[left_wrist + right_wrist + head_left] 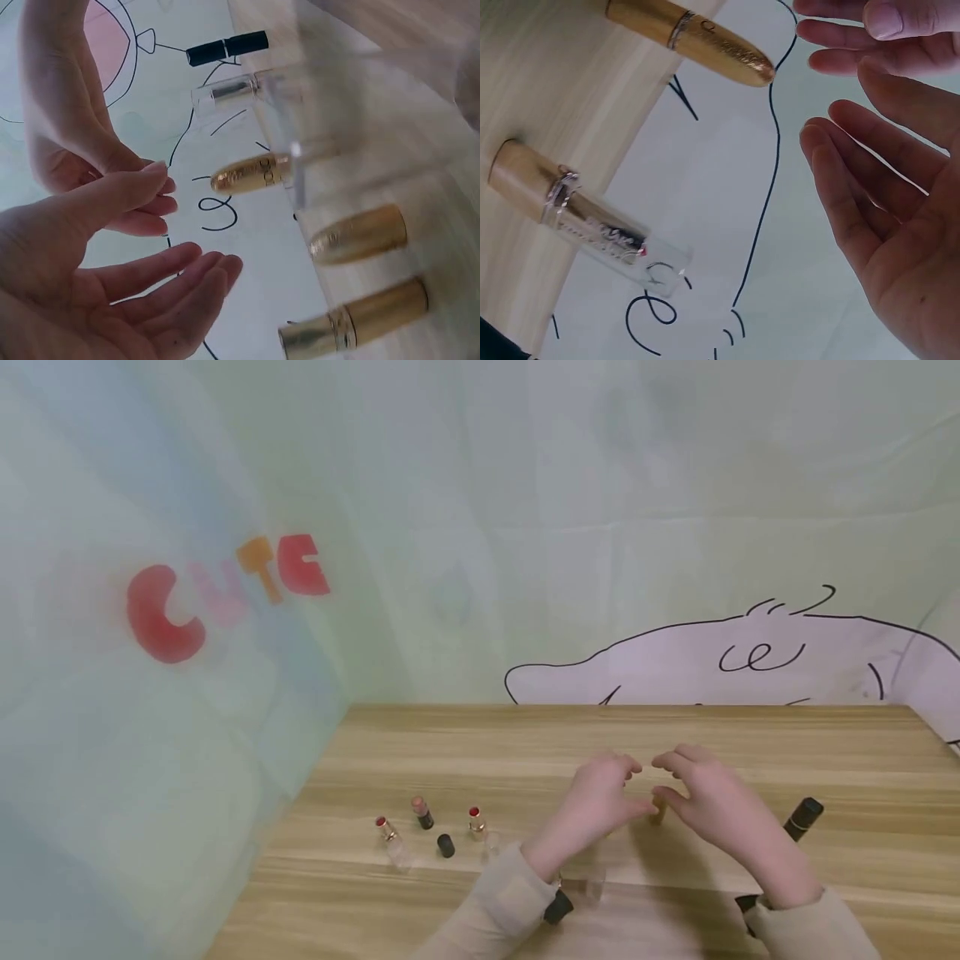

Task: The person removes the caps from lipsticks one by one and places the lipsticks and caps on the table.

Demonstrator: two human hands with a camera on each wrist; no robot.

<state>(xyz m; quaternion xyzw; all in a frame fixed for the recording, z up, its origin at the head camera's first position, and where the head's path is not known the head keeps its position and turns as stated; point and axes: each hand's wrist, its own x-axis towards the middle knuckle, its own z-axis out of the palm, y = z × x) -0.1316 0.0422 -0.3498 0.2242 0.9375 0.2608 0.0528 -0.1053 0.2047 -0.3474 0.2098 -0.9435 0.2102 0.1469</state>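
Lipsticks are standing near the wooden table's (750, 727) left edge: a red one with clear base (387, 828), a peach one (422, 811), a small black cap (446, 845) and another red one (476, 822). Further right, the left hand (600, 802) and right hand (708, 802) are hovering with fingers spread and relaxed, gripping nothing, flanking a gold lipstick tube (657, 810) standing mid-table between their fingertips. It is probably light, rigid, glossy and easily toppled; pinching its lower barrel seems safest. A black tube (802, 817) is leaning toward the right edge.
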